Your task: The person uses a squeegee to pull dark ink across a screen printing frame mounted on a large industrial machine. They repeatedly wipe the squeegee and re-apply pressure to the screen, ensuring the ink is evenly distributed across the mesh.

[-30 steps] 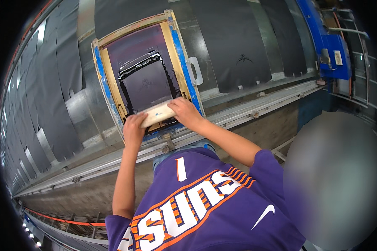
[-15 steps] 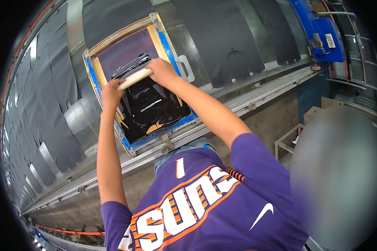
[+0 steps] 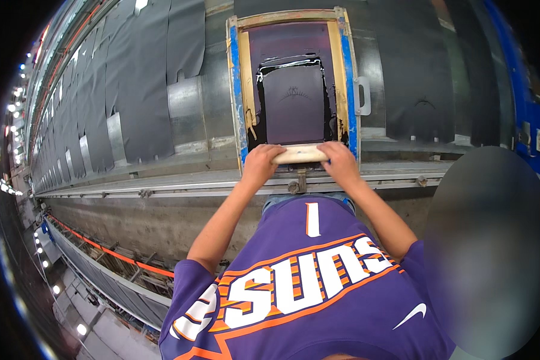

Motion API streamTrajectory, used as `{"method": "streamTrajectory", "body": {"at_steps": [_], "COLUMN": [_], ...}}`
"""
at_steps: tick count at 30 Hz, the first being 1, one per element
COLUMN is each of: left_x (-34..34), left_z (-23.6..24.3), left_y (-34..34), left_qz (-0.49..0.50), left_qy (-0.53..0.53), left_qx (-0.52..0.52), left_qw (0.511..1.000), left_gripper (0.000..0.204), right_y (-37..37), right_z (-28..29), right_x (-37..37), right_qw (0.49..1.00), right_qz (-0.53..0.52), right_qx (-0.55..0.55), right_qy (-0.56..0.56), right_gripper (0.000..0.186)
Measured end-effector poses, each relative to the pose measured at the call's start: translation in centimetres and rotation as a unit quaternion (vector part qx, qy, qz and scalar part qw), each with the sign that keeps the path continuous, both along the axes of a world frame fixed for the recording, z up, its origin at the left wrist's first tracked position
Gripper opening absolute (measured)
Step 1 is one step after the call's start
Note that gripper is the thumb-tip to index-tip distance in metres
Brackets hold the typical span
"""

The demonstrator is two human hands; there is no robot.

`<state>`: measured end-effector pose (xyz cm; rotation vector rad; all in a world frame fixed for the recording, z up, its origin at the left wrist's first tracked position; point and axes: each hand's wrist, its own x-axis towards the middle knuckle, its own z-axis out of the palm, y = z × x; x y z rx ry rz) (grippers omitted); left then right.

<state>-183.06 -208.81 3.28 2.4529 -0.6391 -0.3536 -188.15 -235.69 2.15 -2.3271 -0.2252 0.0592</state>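
A squeegee [image 3: 300, 154] with a pale, rounded handle lies across the near end of a printing screen. My left hand [image 3: 261, 167] is closed round its left end, and my right hand [image 3: 341, 164] grips the right end. The screen frame [image 3: 234, 90] is wooden with blue edges and yellowish inner strips. Glossy black ink [image 3: 328, 117] lines both sides and the far end of a wiped grey area in the mesh [image 3: 294, 108], where a small dark arc-shaped design shows. The squeegee's blade is hidden beneath its handle.
Dark sheets [image 3: 141, 78] lie along the long metal table on both sides of the frame; one sheet on the right [image 3: 423, 66] bears a similar design. A metal rail [image 3: 210, 191] runs along the near edge. Blue equipment [image 3: 531, 123] stands at far right.
Both hands have drawn the squeegee from mid-screen to the near end, leaving a wiped area behind it. The view has turned, so the frame now appears upright and farther right.
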Motion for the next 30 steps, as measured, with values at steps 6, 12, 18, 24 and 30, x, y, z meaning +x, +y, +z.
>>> {"method": "streamTrajectory", "body": {"at_steps": [6,12,18,24,30], "left_x": [8.6,19.8,25.4,17.6,5.4], "left_z": [-1.8,-3.5,-0.6,-2.9,-3.1], "left_y": [0.0,-0.2,-3.6,-3.7,-1.8], "left_qz": [-0.064,-0.12,0.024,0.041,0.027], "left_qy": [0.28,0.345,0.029,-0.108,-0.111], "left_qx": [0.04,0.08,0.025,0.027,0.003], "left_qw": [0.957,0.927,0.999,0.993,0.993], "left_gripper": [0.04,0.051,0.034,0.036,0.033], "right_y": [-1.9,-4.0,-3.7,-2.4,-0.6], "right_z": [-0.3,-1.7,0.7,-2.8,-1.5], "right_x": [8.1,18.7,25.2,16.9,4.1], "right_qw": [0.959,0.904,0.989,0.995,0.998], "right_qz": [0.084,0.165,-0.039,-0.086,-0.054], "right_qx": [-0.02,0.044,-0.121,-0.036,-0.025], "right_qy": [0.27,0.391,0.082,-0.018,0.007], "right_gripper": [0.033,0.043,0.033,0.033,0.043]}}
